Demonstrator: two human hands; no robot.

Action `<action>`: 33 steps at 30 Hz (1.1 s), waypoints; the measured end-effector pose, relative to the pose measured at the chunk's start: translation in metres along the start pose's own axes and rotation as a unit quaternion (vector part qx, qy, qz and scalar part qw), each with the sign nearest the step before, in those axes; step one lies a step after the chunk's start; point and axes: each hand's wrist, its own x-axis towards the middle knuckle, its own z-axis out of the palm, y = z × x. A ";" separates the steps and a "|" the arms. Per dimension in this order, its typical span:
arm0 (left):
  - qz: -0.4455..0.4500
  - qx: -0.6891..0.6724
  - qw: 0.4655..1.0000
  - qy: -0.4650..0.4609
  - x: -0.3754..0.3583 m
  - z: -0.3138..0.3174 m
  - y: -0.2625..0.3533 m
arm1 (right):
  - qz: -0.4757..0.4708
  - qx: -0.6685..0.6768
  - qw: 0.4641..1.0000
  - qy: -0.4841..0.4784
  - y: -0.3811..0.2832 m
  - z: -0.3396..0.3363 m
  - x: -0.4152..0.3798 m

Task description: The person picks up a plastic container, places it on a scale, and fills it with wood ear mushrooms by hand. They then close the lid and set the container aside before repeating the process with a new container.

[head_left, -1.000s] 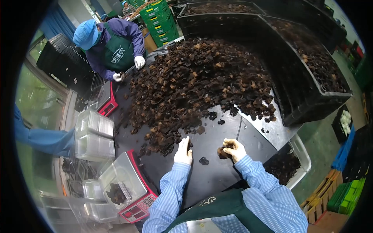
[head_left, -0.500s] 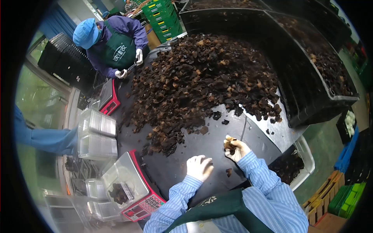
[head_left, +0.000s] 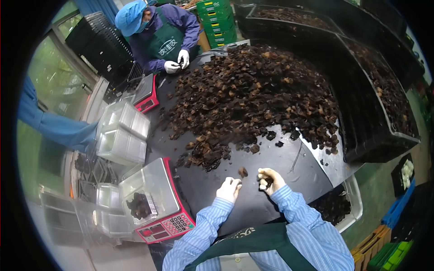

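Observation:
My left hand (head_left: 229, 189), in a white glove, is above the dark tabletop (head_left: 253, 203) with its fingers curled together; whatever it might hold is too small to make out. To its right my right hand (head_left: 271, 181), also gloved, is closed on dark fungus pieces (head_left: 269, 181). A single brownish piece (head_left: 243, 171) shows between the hands, just beyond their fingertips. Farther up the table spreads a large heap of dark brown fungus (head_left: 257, 90).
At left are a red scale (head_left: 167, 226) with a clear tray holding dark pieces, stacked clear boxes (head_left: 122, 135) and a second scale (head_left: 147, 97). A co-worker (head_left: 167, 36) stands at the upper left. Black bins (head_left: 366, 122) flank the heap; a white basket (head_left: 357, 198) is lower right.
The view has shifted, so the scene sits farther right. My left hand's fingers have drawn together, and a brown piece now shows between my hands. The co-worker's hands have come together.

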 end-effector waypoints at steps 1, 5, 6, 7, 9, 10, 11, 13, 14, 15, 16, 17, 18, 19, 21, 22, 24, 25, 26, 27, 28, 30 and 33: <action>-0.025 -0.078 0.996 0.024 -0.001 -0.002 -0.003 | -0.063 -0.153 0.986 -0.004 0.005 -0.002 0.003; -0.297 -0.574 0.763 -0.028 -0.016 -0.024 -0.016 | -0.293 -0.525 0.799 0.019 0.027 0.004 0.021; -0.361 -0.683 0.633 -0.052 -0.022 -0.031 -0.019 | -0.372 -0.588 0.718 0.019 0.032 0.013 0.023; -0.354 -0.766 0.535 -0.049 -0.028 -0.040 -0.023 | -0.352 -0.630 0.692 0.026 0.031 0.022 0.026; -0.372 -0.839 0.394 -0.052 -0.036 -0.059 -0.023 | -0.355 -0.704 0.615 0.035 0.031 0.039 0.043; -0.376 -0.868 0.320 -0.052 -0.041 -0.070 -0.024 | -0.371 -0.726 0.578 0.040 0.034 0.044 0.055; -0.366 -0.879 0.300 -0.054 -0.047 -0.076 -0.024 | -0.344 -0.750 0.562 0.051 0.036 0.051 0.065; -0.342 -0.898 0.270 -0.053 -0.056 -0.097 -0.017 | -0.282 -0.798 0.530 0.057 0.037 0.061 0.083; -0.328 -0.908 0.256 -0.051 -0.060 -0.109 -0.014 | -0.285 -0.810 0.508 0.071 0.039 0.064 0.089; -0.322 -0.908 0.264 -0.047 -0.065 -0.118 -0.014 | -0.299 -0.809 0.500 0.075 0.038 0.063 0.097; -0.329 -0.896 0.296 -0.039 -0.073 -0.127 -0.020 | -0.313 -0.809 0.492 0.079 0.036 0.058 0.107; -0.336 -0.882 0.328 -0.030 -0.084 -0.136 -0.028 | -0.367 -0.766 0.523 0.076 0.036 0.044 0.124; -0.345 -0.867 0.358 -0.023 -0.093 -0.147 -0.034 | -0.419 -0.717 0.552 0.073 0.041 0.035 0.139; -0.351 -0.810 0.470 0.029 -0.098 -0.170 -0.030 | -0.416 -0.682 0.592 0.101 0.046 0.051 0.131; -0.291 -0.706 0.627 0.153 -0.115 -0.202 -0.049 | -0.390 -0.631 0.669 0.041 0.065 0.095 0.112; -0.312 -0.626 0.664 0.263 -0.113 -0.225 -0.046 | -0.397 -0.625 0.672 -0.008 0.080 0.125 0.093; -0.267 -0.482 0.730 0.404 -0.125 -0.243 -0.079 | -0.398 -0.607 0.672 -0.143 0.115 0.179 0.062; -0.242 -0.423 0.760 0.430 -0.133 -0.244 -0.107 | -0.386 -0.615 0.659 -0.196 0.131 0.207 0.042; -0.253 -0.398 0.771 0.428 -0.145 -0.247 -0.131 | -0.401 -0.584 0.655 -0.263 0.147 0.228 0.030; -0.229 -0.288 0.825 0.428 -0.155 -0.244 -0.158 | -0.396 -0.554 0.663 -0.312 0.166 0.243 0.026; -0.198 -0.174 0.866 0.424 -0.159 -0.239 -0.175 | -0.435 -0.534 0.638 -0.345 0.184 0.257 0.024; -0.263 -0.069 0.899 0.342 -0.156 -0.238 -0.168 | -0.459 -0.506 0.611 -0.400 0.219 0.273 0.024; -0.286 0.057 0.915 0.279 -0.155 -0.233 -0.158 | -0.433 -0.684 0.433 -0.396 0.248 0.267 0.023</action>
